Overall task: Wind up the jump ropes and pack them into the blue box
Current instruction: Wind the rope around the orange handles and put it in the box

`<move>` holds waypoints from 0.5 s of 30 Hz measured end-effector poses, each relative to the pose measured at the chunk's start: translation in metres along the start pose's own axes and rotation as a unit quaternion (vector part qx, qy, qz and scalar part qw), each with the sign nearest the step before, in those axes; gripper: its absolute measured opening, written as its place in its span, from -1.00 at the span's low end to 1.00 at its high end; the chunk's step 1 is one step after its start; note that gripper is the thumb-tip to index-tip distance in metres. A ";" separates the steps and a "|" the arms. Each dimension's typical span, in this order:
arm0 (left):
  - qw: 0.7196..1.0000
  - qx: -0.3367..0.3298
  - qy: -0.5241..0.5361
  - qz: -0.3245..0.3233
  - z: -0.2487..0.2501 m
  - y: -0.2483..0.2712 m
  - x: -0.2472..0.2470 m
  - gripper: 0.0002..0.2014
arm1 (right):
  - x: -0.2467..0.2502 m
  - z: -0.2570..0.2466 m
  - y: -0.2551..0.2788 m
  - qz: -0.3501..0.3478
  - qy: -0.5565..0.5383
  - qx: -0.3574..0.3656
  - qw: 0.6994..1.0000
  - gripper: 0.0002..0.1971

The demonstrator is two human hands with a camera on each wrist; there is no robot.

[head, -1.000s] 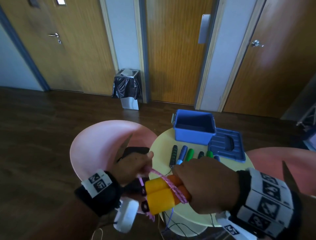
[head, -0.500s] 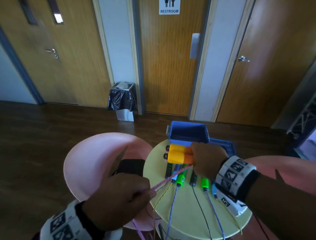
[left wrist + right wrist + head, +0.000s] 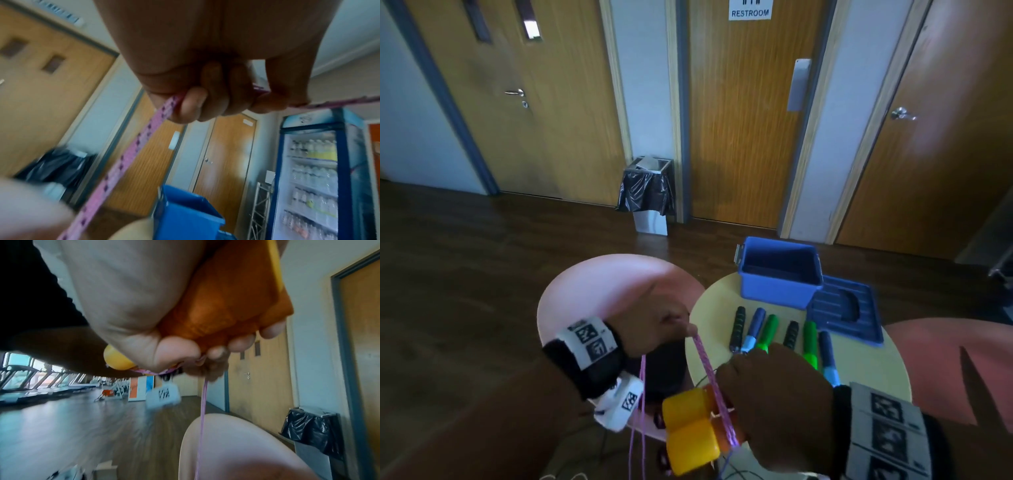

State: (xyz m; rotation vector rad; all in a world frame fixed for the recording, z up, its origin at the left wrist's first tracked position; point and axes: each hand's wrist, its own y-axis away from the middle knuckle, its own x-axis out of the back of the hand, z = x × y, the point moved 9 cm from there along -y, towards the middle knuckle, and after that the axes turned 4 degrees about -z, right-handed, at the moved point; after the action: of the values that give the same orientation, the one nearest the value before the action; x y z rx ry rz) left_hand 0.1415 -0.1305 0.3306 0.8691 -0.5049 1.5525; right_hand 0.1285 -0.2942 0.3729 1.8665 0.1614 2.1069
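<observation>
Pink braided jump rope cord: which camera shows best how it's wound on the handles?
The head view: the pink braided cord crosses the yellow-and-orange handles held in the right hand, running up to the left hand. The left wrist view shows only the pinched stretch; the right wrist view shows a hanging strand.

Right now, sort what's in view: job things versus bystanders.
Job: pink rope, pinched by left hand; yellow handles, gripped by right hand; six handles on table; blue box; lid.

Bystanders: pink chairs, bin, doors.
</observation>
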 end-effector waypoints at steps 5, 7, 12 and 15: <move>0.953 0.001 0.303 -0.022 -0.035 -0.010 -0.068 -0.54 | 0.030 0.018 0.013 0.033 -0.061 -0.023 0.997 -0.67; 0.873 0.041 0.487 0.003 -0.051 -0.009 -0.096 -0.23 | 0.037 0.027 0.016 0.047 -0.092 -0.045 0.994 -0.69; 0.773 0.053 0.629 0.068 -0.018 0.006 -0.133 -0.35 | 0.047 0.044 0.017 0.093 -0.117 -0.100 0.984 -0.75; 0.810 -0.022 0.564 0.159 0.014 0.016 -0.100 -0.63 | 0.055 0.059 0.015 0.123 -0.133 -0.142 0.973 -0.76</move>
State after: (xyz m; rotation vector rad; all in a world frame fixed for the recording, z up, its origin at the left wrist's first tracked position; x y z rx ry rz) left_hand 0.1286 -0.2075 0.2654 -0.2928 0.2133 2.0330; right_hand 0.1788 -0.2985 0.4370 2.0456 -0.4319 1.8769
